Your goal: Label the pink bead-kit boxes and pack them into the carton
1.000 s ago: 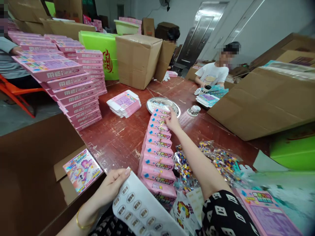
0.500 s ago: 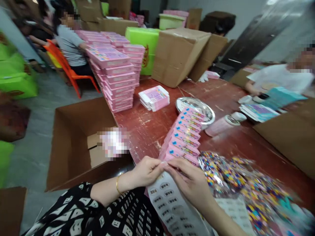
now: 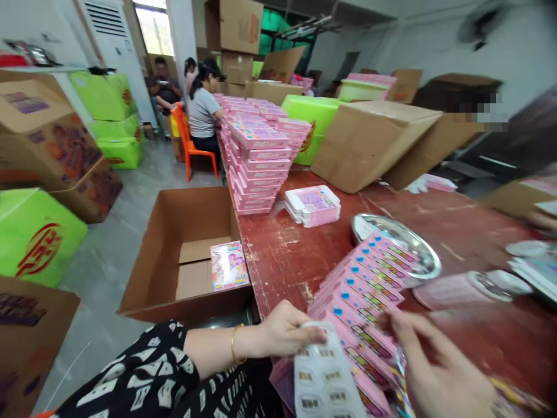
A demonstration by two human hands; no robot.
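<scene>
My left hand grips the top edge of a white sheet of oval stickers, thumb on its face. My right hand is blurred, its thumb and forefinger bent together beside a row of pink boxes. Whatever sits at its fingertips is too smeared to make out. These boxes stand on edge in a slanting line on the red table, with printed sides up. Their far end overlaps a round metal tray.
An open carton left of the table holds a flat printed box. Stacked pink boxes, a short pile of white-and-pink boxes and a large carton stand farther back. A pink bottle lies at right. A person sits far left.
My hands have parted: the left keeps the sticker sheet, while the right has moved off it rightward to the row of pink boxes. The view has turned left.
</scene>
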